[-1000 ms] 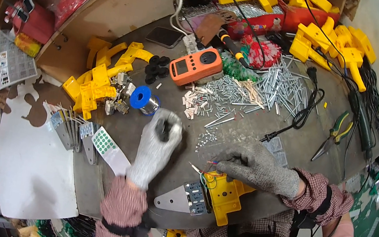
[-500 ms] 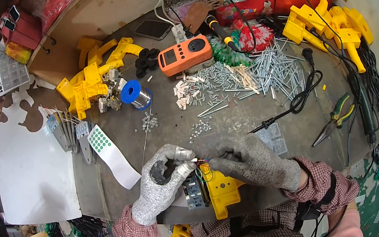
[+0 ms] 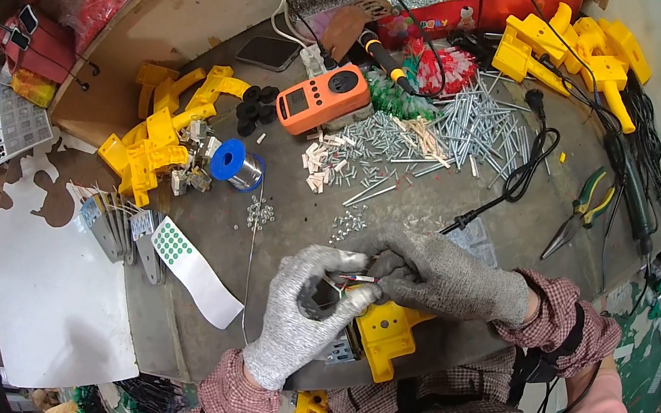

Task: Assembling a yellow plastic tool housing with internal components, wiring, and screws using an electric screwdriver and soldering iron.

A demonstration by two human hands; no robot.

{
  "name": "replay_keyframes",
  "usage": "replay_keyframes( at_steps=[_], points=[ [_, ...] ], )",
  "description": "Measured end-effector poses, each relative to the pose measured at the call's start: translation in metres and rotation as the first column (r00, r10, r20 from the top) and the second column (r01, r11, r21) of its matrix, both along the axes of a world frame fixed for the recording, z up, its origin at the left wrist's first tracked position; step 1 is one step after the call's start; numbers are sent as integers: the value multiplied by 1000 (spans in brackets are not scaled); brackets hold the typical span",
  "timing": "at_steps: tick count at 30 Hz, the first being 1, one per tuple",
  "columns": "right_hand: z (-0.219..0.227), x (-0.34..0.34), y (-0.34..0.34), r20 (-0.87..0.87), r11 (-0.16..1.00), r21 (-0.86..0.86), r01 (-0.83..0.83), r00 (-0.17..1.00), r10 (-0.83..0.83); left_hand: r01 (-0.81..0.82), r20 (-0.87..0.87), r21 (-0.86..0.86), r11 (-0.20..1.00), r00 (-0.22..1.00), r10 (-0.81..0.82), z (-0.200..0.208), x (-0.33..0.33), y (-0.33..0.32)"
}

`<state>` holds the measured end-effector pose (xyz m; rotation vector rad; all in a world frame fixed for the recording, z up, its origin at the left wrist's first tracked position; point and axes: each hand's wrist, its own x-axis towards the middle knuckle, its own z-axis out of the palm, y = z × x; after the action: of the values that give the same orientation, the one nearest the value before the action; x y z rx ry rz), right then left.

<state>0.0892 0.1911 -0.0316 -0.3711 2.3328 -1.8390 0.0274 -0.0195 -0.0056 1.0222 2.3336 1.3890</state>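
Observation:
Both hands wear grey gloves and meet at the near middle of the bench. My left hand [image 3: 301, 310] curls thumb and fingers together around thin wires [image 3: 349, 278], some white and some coloured. My right hand [image 3: 452, 282] is pinched on the same wires from the right, its fingertips almost touching the left's. Below the hands lies a yellow plastic housing [image 3: 385, 341], with a grey metal part [image 3: 341, 349] at its left side, mostly covered by my left hand. The fingers hide the exact place where the wires come together.
Around the hands lie nuts [image 3: 349, 222], a pile of screws [image 3: 481, 127], a solder spool [image 3: 238, 164], an orange socket meter [image 3: 324, 99], pliers [image 3: 580, 213] and a black-tipped tool on a cord [image 3: 480, 215]. A sticker strip [image 3: 197, 272] lies left. More yellow housings [image 3: 152, 145] are heaped behind.
My left hand has shifted right and up, closer to my right hand, covering more of the grey metal part. My right hand's fingers have curled inward around the wires.

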Motion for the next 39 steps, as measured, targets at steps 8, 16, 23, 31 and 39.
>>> replay_keyframes(
  at_steps=[8, 16, 23, 31, 39],
  points=[
    [8, -2, -2, 110, 1000, 20, 9, 994, -11, -105, -348, -19, 994, 933, 92, -22, -19, -3],
    [-3, -7, -2, 6, 988, 105, 110, 994, -111, -242, -13, 183, 953, 969, 248, -39, -37, -28],
    [-5, -14, -2, -221, 975, 162, 152, 969, -115, -127, -166, 38, 991, 977, 131, -62, -13, -49],
    [17, -14, -15, -173, 982, 84, 168, 973, -152, -694, -826, -157, 703, 483, 292, -27, -179, -114],
    [14, -7, -1, -253, 974, 90, 209, 951, -181, -504, -637, -634, 586, 770, -27, -12, -195, -121]
  ],
)
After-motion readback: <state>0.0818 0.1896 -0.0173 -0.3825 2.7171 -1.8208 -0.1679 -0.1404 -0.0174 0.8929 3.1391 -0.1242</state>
